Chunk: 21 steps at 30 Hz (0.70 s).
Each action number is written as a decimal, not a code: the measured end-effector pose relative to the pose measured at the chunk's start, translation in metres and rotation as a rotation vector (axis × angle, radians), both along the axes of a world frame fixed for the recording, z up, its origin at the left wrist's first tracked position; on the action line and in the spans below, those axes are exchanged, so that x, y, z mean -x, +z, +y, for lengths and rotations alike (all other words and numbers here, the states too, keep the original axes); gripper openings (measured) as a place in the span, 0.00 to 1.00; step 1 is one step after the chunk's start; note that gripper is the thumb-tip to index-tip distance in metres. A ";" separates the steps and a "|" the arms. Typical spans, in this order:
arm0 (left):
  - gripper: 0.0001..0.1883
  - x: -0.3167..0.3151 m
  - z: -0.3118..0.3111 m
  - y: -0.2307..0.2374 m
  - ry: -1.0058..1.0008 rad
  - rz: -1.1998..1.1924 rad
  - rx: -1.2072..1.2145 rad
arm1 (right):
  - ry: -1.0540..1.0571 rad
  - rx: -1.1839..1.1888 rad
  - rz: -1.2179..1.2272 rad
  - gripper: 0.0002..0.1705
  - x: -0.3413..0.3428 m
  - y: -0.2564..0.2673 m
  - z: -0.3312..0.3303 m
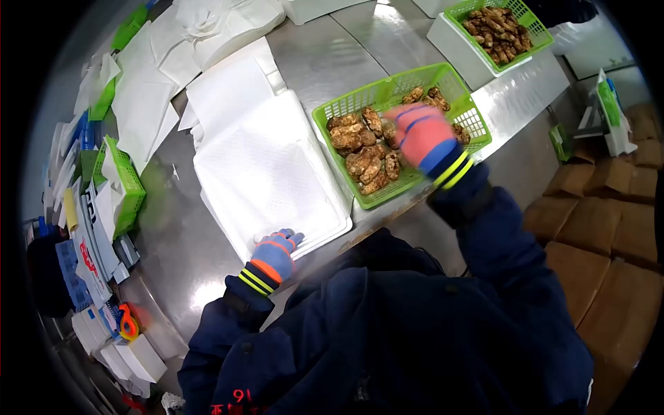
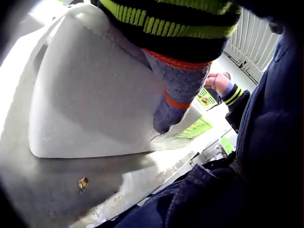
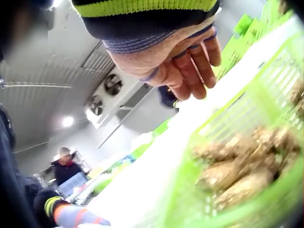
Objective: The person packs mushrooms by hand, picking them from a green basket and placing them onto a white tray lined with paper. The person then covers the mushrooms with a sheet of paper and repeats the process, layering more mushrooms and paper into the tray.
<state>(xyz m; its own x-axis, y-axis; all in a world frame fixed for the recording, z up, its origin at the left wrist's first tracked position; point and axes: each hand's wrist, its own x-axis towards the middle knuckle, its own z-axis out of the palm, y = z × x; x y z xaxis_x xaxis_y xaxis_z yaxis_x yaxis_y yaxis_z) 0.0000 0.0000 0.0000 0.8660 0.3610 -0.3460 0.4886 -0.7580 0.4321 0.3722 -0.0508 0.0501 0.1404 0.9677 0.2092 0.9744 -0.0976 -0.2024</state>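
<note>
Here, brown pieces (image 1: 363, 163) lie below the right fingers (image 3: 203, 69).

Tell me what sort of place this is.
Probably a produce-packing room: knobbly brown produce fills part of a green plastic basket on a metal table, with cardboard boxes alongside and a twin-fan unit.

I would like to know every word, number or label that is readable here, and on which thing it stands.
"91", red, on the dark jacket; possibly an upside-down "16".
Red characters under it: cut off, unreadable.
Red markings on the white packaging at left: too small and blurred.
</note>
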 end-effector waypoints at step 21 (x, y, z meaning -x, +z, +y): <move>0.18 0.036 0.020 0.035 0.481 -0.501 -0.092 | 0.000 0.393 -0.001 0.15 -0.043 0.010 0.050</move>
<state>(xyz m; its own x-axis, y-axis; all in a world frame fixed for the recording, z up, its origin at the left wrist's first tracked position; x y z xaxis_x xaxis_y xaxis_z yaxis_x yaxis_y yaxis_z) -0.0356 0.0205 0.0354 0.6497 0.7531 0.1034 0.5378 -0.5515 0.6377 0.4150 -0.0010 0.0599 0.1402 0.9741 -0.1773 0.9747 -0.1672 -0.1485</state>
